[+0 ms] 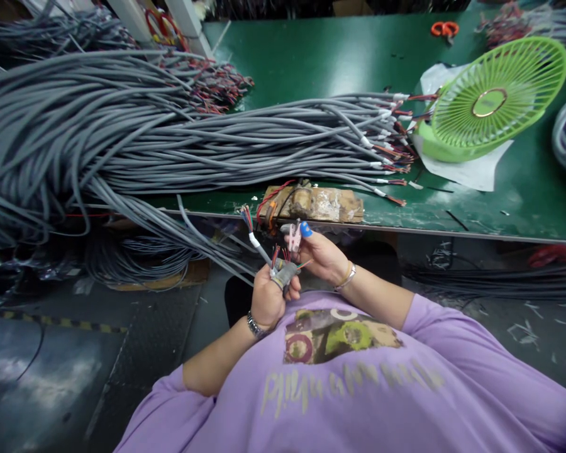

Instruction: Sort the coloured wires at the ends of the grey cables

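Observation:
My left hand (pixel 267 297) is closed around a small bunch of grey cables (pixel 283 274) just below the table edge, their stripped coloured wires sticking up. One cable end (pixel 251 229) with a white sleeve and coloured wires rises above the fist. My right hand (pixel 321 255), with blue tape on a fingertip, pinches a small pink tool (pixel 294 236) right beside those wire ends. Both hands sit close together in front of my purple shirt.
A big heap of grey cables (pixel 122 132) covers the green table (pixel 500 201) at left and centre. A worn wooden block (pixel 318 204) sits on the table edge. A green fan (pixel 490 100) lies on white paper at right; orange scissors (pixel 444 28) lie far back.

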Available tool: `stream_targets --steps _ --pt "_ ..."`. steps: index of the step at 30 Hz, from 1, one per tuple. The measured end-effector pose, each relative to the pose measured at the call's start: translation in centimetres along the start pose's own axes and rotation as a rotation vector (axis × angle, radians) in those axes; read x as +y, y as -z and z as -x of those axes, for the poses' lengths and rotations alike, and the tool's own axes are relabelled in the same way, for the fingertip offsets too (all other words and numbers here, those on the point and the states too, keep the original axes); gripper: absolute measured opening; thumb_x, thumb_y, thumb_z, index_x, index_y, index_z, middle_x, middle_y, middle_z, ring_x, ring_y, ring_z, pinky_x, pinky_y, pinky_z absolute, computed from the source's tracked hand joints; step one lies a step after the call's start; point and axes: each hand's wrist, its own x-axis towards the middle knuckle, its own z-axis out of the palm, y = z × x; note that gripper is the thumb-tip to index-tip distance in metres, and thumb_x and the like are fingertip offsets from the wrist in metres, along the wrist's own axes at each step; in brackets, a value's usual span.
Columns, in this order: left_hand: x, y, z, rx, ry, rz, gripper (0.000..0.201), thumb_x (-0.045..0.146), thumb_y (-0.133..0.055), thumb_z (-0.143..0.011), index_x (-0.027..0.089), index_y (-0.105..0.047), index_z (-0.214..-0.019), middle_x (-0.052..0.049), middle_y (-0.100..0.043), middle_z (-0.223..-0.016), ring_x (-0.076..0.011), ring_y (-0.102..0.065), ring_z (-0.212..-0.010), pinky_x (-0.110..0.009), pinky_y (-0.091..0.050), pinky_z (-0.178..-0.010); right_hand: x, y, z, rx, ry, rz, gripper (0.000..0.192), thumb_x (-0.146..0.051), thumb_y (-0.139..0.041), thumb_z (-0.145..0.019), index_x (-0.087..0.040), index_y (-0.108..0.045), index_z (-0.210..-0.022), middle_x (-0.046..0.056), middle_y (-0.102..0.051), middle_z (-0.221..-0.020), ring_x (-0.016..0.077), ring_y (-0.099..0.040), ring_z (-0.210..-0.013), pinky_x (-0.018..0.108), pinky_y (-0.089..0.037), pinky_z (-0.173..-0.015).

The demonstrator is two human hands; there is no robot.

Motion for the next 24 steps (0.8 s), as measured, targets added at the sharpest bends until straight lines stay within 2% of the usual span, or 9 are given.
stream_targets --steps 6,15,20,24 --pt "0.2 0.0 0.2 0.002 -0.011 0.018 0.027 0.040 -0.070 -0.072 0.016 -0.057 -0.069 0.002 -0.060 -0.049 -0.0077 -0.050 -0.033 -0.017 -0.030 -0.033 0.0 0.0 0.2 -0.002 -0.018 -0.018 0.031 -0.048 -0.065 -0.084 -0.017 -0.066 -0.082 0.002 -0.067 -0.076 0.0099 -0.057 -0.061 0.019 -0.045 -0.050" --pt "0.4 0.3 1.2 0.046 -0.017 0.072 0.030 0.042 -0.073 -0.069 0.017 -0.057 -0.072 0.002 -0.061 -0.050 -0.0088 -0.051 -0.034 -0.017 -0.034 -0.032 -0.5 -0.5 0.8 -0.017 -0.082 0.009 0.037 -0.054 -0.060 -0.085 -0.017 -0.066 -0.086 0.003 -0.068 -0.079 0.0100 -0.056 -0.062 0.020 -0.043 -0.051" --pt "0.9 0.2 0.7 0.077 0.012 0.137 0.029 0.040 -0.072 -0.068 0.017 -0.057 -0.074 0.003 -0.061 -0.050 -0.0086 -0.050 -0.034 -0.016 -0.033 -0.031 -0.2 0.1 0.6 -0.060 0.055 0.094 0.028 -0.043 -0.073 -0.077 -0.017 -0.067 -0.087 0.001 -0.065 -0.076 0.0094 -0.056 -0.063 0.019 -0.043 -0.052" --pt "0.9 0.2 0.3 0.065 0.042 0.175 0.025 0.037 -0.070 -0.070 0.018 -0.056 -0.076 0.003 -0.060 -0.050 -0.0088 -0.050 -0.034 -0.017 -0.036 -0.032 0.0 0.3 0.6 -0.064 0.085 0.139 0.032 -0.046 -0.072 -0.077 -0.016 -0.068 -0.087 0.001 -0.064 -0.075 0.0087 -0.054 -0.062 0.018 -0.042 -0.051"
